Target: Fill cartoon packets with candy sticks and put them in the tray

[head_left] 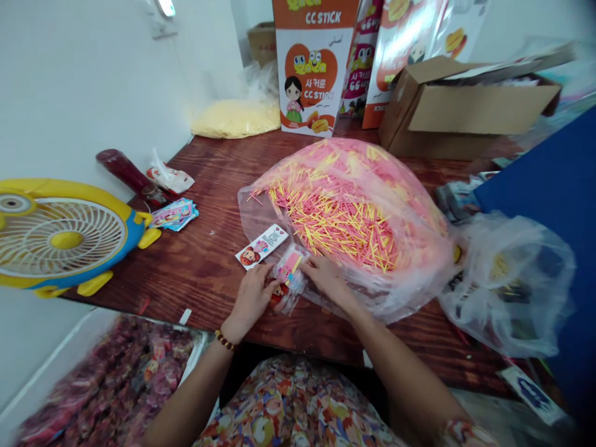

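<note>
A small clear plastic packet [289, 268] with pink and yellow sticks inside lies at the table's near edge, between my two hands. My left hand [251, 295], with a beaded bracelet at the wrist, has its fingers closed at the packet's left side. On the other side, my right hand [327, 279] pinches the packet's right edge. Just beyond my left hand is a white printed card [262, 246] with a red-haired cartoon figure. Behind the packet, a large open plastic bag [410, 211] holds a heap of loose pink and yellow sticks [335, 217].
A yellow-and-blue fan [69, 239] stands at left, near printed cards [174, 214] and a dark red bottle [128, 171]. Printed cartons [305, 68] and an open cardboard box [465, 112] line the back. A tub of wrapped packets [121, 379] sits below left; a clear bag [512, 279] is at right.
</note>
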Tool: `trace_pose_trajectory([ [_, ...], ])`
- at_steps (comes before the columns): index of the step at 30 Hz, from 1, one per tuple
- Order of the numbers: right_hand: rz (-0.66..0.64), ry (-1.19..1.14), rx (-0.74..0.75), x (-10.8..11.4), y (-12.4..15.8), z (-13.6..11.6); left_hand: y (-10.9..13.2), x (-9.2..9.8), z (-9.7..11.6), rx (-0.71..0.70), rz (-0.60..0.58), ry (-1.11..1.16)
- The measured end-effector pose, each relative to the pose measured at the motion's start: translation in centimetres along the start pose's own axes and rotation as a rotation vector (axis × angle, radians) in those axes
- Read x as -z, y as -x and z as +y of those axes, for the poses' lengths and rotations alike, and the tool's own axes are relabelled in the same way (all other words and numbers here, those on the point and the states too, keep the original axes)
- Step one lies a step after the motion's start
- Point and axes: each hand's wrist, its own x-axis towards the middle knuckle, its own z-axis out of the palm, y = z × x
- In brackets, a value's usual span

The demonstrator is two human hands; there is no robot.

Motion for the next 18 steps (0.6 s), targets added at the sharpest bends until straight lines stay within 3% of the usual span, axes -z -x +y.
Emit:
trace_pose_trajectory([
  [2, 0.028, 0.058, 0.015, 0.6, 0.2, 0.5, -0.2, -0.6, -0.3, -0.03, -0.033, -0.061],
  [6, 0.104, 0.072, 0.007, 3.5, 1.6, 2.5, -0.2, -0.8, -1.2, 0.07, -0.046, 0.009],
  [9, 0.215, 0.098, -0.05, 8.3, 2.3, 4.7, -0.8, -0.5, -1.7, 0.097, -0.043, 0.031],
  [12, 0.379, 0.23, -0.21, 13.7, 2.2, 7.3, -1.8, -0.5, -1.7, 0.085, -0.061, 0.004],
  [14, 0.363, 0.42, -0.362, 16.2, 1.8, 8.6, -2.4, -0.7, -1.5, 0.07, -0.078, -0.008],
  [18, 0.317, 0.535, -0.457, 16.9, 0.7, 9.3, -4.0, -0.8, -1.1, 0.028, -0.034, -0.102],
])
